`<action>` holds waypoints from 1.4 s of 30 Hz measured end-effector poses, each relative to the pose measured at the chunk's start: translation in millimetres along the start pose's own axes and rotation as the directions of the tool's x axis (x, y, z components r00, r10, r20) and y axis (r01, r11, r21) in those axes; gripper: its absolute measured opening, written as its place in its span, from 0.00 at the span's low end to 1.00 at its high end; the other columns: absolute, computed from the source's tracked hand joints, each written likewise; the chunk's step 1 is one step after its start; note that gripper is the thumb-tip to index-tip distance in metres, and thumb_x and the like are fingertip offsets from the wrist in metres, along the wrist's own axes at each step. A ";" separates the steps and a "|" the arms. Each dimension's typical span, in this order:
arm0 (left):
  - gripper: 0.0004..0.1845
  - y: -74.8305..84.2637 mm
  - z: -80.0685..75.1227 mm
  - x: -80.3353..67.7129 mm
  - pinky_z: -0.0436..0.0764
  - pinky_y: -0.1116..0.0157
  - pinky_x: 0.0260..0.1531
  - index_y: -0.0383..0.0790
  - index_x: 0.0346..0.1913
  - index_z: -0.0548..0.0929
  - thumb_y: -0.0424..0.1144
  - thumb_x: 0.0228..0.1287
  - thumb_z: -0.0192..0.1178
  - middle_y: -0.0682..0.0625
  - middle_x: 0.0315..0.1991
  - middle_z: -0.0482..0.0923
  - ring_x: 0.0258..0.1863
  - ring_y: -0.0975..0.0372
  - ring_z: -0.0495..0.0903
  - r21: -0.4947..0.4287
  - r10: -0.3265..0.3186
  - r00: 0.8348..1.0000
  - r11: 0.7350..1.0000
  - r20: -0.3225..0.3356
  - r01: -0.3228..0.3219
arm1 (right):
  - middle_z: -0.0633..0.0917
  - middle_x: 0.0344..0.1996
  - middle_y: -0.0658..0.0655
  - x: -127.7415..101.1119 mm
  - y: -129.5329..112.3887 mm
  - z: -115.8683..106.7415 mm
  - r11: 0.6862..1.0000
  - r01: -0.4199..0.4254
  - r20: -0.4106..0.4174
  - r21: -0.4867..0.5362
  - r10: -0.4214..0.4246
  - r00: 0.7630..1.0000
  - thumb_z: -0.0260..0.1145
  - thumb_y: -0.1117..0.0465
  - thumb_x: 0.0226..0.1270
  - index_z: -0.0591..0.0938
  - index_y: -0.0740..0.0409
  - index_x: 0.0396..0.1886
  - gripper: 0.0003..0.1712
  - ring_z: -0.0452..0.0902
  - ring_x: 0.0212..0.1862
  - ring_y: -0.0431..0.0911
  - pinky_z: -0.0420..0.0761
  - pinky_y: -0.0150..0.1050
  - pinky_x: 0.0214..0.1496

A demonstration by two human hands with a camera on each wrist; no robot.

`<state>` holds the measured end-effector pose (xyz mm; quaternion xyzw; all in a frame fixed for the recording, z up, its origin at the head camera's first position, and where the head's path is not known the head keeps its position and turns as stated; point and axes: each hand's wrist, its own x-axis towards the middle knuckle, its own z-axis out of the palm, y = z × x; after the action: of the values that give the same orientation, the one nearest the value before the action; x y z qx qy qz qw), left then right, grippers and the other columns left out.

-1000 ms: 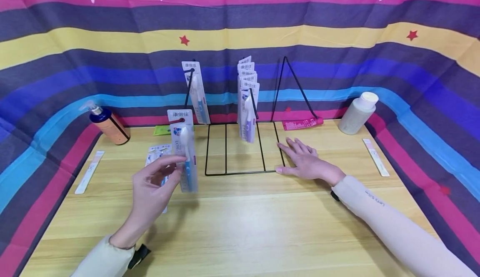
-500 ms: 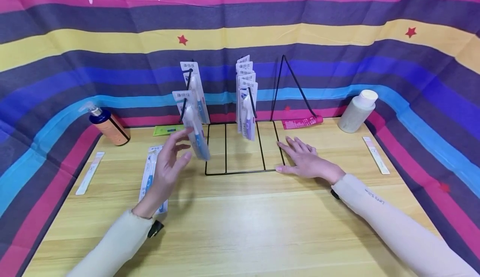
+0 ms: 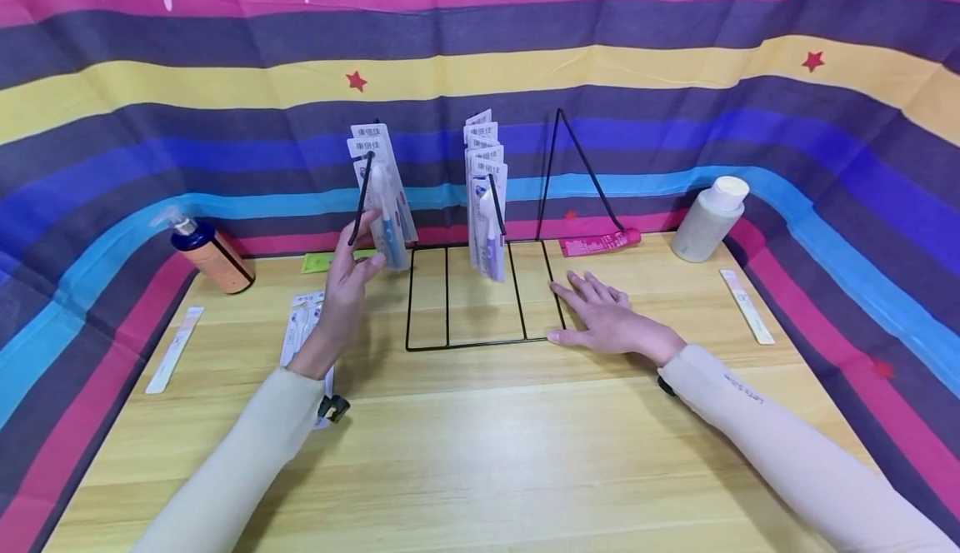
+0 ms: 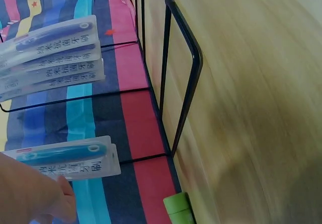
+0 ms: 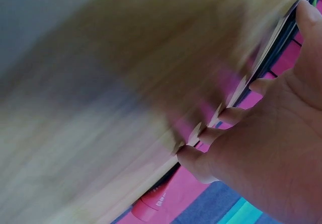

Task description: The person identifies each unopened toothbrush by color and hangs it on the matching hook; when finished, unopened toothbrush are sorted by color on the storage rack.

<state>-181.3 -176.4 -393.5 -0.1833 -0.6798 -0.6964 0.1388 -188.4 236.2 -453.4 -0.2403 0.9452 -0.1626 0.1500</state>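
Note:
On a black wire rack (image 3: 487,343), packaged toothbrushes hang from two hooks. At the left hook, my left hand (image 3: 341,286) touches the front blue packaged toothbrush (image 3: 387,220) with its index finger, the thumb standing apart. The left wrist view shows the same blue pack (image 4: 65,156) above the hand (image 4: 35,194). Several purple packaged toothbrushes (image 3: 491,232) hang on the middle hook. My right hand (image 3: 611,320) lies with spread fingers on the rack's right side bar. In the right wrist view those fingers (image 5: 191,158) are straight along the table edge.
More packaged toothbrushes (image 3: 300,320) lie under the left forearm. A pump bottle (image 3: 217,261) and green packet (image 3: 318,262) stand left. A pink tube (image 3: 592,244) lies behind the right hand, near a white-capped bottle (image 3: 708,220). Narrow white packets (image 3: 174,351) lie at the sides.
My left hand has moved up and back, sliding the blue packaged toothbrush from the left hook's tip towards the one behind it; its grip has loosened. The right hand stays put.

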 end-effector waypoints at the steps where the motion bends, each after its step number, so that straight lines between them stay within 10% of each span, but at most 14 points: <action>1: 0.31 -1.4 -0.9 1.4 0.66 0.56 0.65 0.36 0.83 0.66 0.28 0.79 0.49 0.48 0.80 0.63 0.74 0.53 0.62 0.006 -0.001 1.000 1.000 0.002 0.001 | 0.42 0.89 0.67 0.3 -0.5 0.0 1.000 0.001 0.000 0.001 -0.001 1.000 0.61 0.29 0.80 0.51 0.52 0.92 0.56 0.31 0.86 0.70 0.39 0.78 0.77; 13: 0.30 -0.7 -24.1 -9.3 0.68 0.61 0.62 0.31 0.82 0.66 0.26 0.80 0.49 0.44 0.79 0.63 0.76 0.49 0.60 0.063 0.016 0.999 0.998 0.043 -0.019 | 0.43 0.88 0.69 0.1 -8.5 -0.2 1.000 0.005 -0.004 -0.006 -0.005 1.000 0.61 0.30 0.80 0.52 0.54 0.91 0.56 0.33 0.86 0.72 0.41 0.78 0.77; 25: 0.20 25.0 -62.8 -62.3 0.75 0.68 0.58 0.31 0.72 0.78 0.27 0.83 0.57 0.45 0.64 0.82 0.65 0.54 0.76 0.142 -0.094 0.986 0.983 -0.141 0.114 | 0.42 0.88 0.68 -2.0 -5.1 -0.7 1.000 -0.008 0.007 0.001 0.008 1.000 0.61 0.31 0.81 0.50 0.53 0.92 0.56 0.31 0.86 0.70 0.40 0.78 0.77; 33: 0.22 20.9 -93.6 -101.7 0.73 0.75 0.53 0.37 0.75 0.78 0.33 0.84 0.59 0.47 0.69 0.81 0.62 0.64 0.77 0.438 -0.285 0.928 0.821 -0.241 0.366 | 0.42 0.88 0.68 -3.0 -3.0 -2.2 1.000 -0.005 0.002 -0.003 0.005 1.000 0.60 0.30 0.81 0.51 0.53 0.92 0.55 0.31 0.86 0.70 0.40 0.79 0.77; 42: 0.35 11.5 -117.8 -121.8 0.71 0.66 0.52 0.31 0.83 0.64 0.33 0.80 0.63 0.31 0.71 0.68 0.62 0.46 0.70 0.534 -0.517 0.829 0.648 -0.215 0.543 | 0.45 0.88 0.71 -2.8 -6.7 -2.5 1.000 0.024 -0.017 0.015 -0.024 1.000 0.63 0.33 0.81 0.54 0.56 0.91 0.54 0.34 0.85 0.73 0.43 0.81 0.75</action>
<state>-75.2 -301.2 -438.3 0.0889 -0.8773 -0.4716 -0.0074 -184.3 232.6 -448.0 -0.2491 0.9422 -0.1736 0.1417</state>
